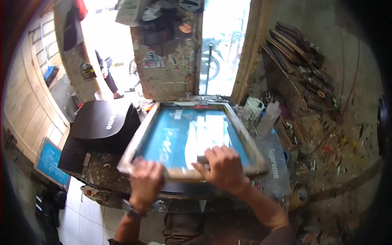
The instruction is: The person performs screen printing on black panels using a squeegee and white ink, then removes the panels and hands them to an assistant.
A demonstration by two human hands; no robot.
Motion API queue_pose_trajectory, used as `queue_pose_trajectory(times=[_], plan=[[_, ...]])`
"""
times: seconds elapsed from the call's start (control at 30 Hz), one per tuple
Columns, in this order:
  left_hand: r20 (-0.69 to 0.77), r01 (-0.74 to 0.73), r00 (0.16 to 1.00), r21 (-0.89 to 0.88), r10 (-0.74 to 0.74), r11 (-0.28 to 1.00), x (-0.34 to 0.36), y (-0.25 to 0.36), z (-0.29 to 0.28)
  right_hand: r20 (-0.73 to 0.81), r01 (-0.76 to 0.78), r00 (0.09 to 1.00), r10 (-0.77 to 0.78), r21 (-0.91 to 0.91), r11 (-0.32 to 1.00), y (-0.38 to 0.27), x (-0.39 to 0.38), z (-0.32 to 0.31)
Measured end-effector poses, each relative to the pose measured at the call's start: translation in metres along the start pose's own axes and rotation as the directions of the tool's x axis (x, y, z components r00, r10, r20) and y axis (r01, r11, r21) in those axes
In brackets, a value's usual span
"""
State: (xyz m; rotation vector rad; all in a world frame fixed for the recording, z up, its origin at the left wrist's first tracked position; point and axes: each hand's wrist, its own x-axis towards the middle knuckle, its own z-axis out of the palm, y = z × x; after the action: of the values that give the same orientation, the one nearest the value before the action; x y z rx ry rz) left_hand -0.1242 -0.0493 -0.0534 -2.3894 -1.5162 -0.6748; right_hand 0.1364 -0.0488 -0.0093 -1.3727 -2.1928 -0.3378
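Observation:
A wooden-framed printing screen (257, 157) with blue mesh and a bright white patch sits tilted on the bench in front of me, hinged or clamped along its far edge. My left hand (147, 175) is closed on the frame's near bar by the left corner, blurred by motion. My right hand (220, 167) is closed round a small light bar (203, 158), apparently a squeegee, over the near part of the screen; its blade is hidden. A dark board shows beneath the frame's near edge.
Black lettered pieces (94, 120) lie left of the screen. A white bucket (253, 109), plastic bottle (269, 118) and translucent sheet (272, 175) are at the right. Stacked boards (298, 65) lean behind them. Another blue screen (53, 165) stands lower left. A person's leg (109, 81) shows in the doorway.

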Motion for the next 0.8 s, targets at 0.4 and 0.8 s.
queue_pose_trajectory(times=[0.4, 0.8], plan=[[0.264, 0.027, 0.964, -0.249, 0.041, 0.968, -0.103, 0.011, 0.091, 0.513, -0.159, 0.856, 0.063, 0.146, 0.976, 0.11, 0.012, 0.159], [0.318, 0.143, 0.947, -0.299, -0.043, 0.944, -0.104, 0.011, 0.093, 0.65, -0.294, 0.746, 0.145, 0.125, 0.948, 0.178, 0.064, 0.2]])
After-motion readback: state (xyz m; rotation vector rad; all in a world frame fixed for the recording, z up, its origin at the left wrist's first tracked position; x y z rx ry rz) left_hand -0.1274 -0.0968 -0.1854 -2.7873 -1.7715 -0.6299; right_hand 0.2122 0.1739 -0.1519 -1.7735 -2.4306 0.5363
